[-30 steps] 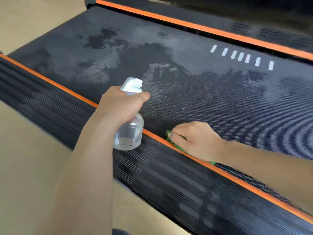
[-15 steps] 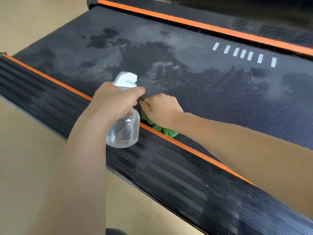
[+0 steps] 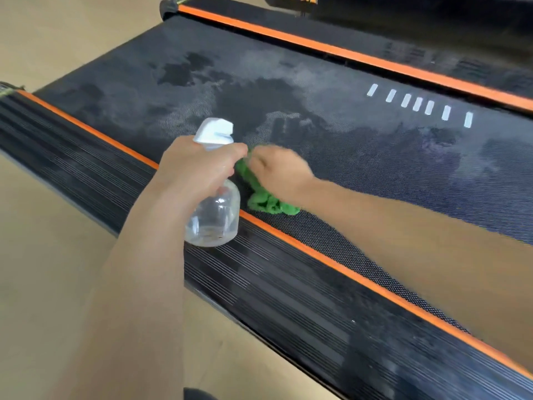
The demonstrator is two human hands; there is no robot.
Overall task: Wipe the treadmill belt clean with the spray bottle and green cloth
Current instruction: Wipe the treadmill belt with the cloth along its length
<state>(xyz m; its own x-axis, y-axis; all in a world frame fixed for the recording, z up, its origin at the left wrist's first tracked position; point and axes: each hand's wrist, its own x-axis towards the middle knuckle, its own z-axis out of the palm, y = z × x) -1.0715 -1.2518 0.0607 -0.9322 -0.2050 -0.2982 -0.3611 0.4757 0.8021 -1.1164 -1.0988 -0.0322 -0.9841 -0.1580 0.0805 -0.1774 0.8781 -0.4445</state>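
Wiping step of the belt-cleaning task, seen from the head camera. The left hand (image 3: 199,166) grasps the clear spray bottle (image 3: 215,215) by its neck, fingers curled below the white trigger head, and holds it above the near side rail (image 3: 86,157) with the nozzle aimed toward the belt. The right hand (image 3: 278,170), blurred by motion, presses the bunched green cloth (image 3: 266,202) onto the treadmill belt (image 3: 375,168) just inside the near orange stripe (image 3: 317,252); its fingers appear curled over the cloth, though the blur hides the exact grip. Dark damp patches and paler, hazy areas cover the middle of the belt, so the wiping seems only partly done. The next move likely calls for sweeping the cloth outward across the pale zones, with fresh spray where the surface looks dry.
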